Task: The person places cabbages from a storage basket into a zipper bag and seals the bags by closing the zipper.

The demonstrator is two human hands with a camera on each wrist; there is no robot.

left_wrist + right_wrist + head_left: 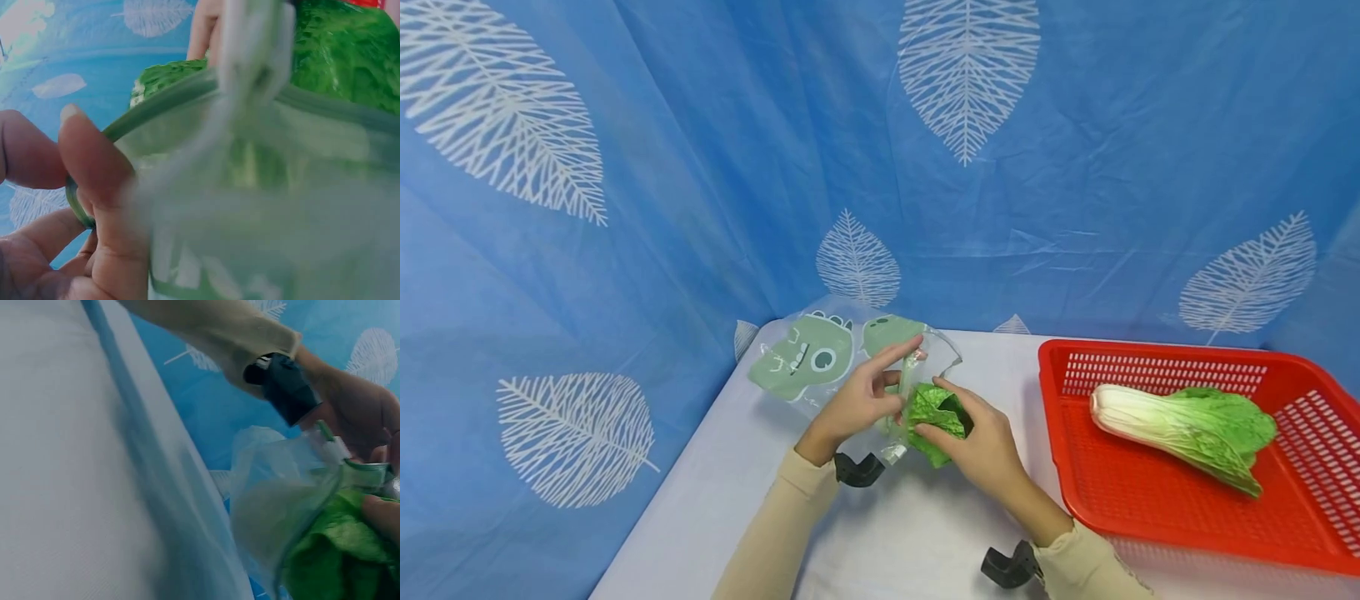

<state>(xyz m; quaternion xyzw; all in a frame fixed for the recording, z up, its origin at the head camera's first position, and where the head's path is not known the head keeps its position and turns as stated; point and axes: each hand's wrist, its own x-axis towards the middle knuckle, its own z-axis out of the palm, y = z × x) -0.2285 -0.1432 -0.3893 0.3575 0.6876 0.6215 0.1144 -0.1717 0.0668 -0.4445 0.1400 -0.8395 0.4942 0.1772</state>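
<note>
A clear zip bag printed with green cartoon dinosaurs is held up above the white table, its mouth facing right. My left hand pinches the bag's rim; in the left wrist view thumb and finger grip the green zip edge. A white slider sits on that zip. My right hand grips crinkled green leafy cabbage, thumb and fingers on its sides. The cabbage's far end lies in the bag's mouth, and green shows through the plastic in the left wrist view.
At the right stands a red plastic basket with a whole napa cabbage lying in it. A blue curtain with white leaf prints hangs behind and to the left of the white table. Black mounts sit at both wrists.
</note>
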